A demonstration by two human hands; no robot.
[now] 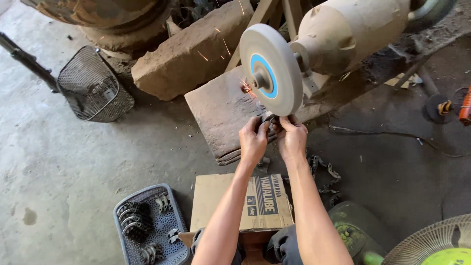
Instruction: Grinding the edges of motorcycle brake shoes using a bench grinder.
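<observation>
While both hands, left hand [253, 140] and right hand [293, 137], grip small metal part [269, 119] against grinding wheel [271, 68] (sparks flying): keep pressure light, fingers below rim.

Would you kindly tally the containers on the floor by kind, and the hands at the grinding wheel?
Wire mesh basket: 1
Grey plastic basket: 1
Cardboard box: 1
Hands at the grinding wheel: 2, left hand and right hand
Total: 5

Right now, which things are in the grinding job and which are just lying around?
In use: left hand, right hand, small dark metal part, grey round grinding wheel.
Lying about: brown cardboard box, grey plastic basket of curved metal parts, wire mesh basket, green fan.
</observation>
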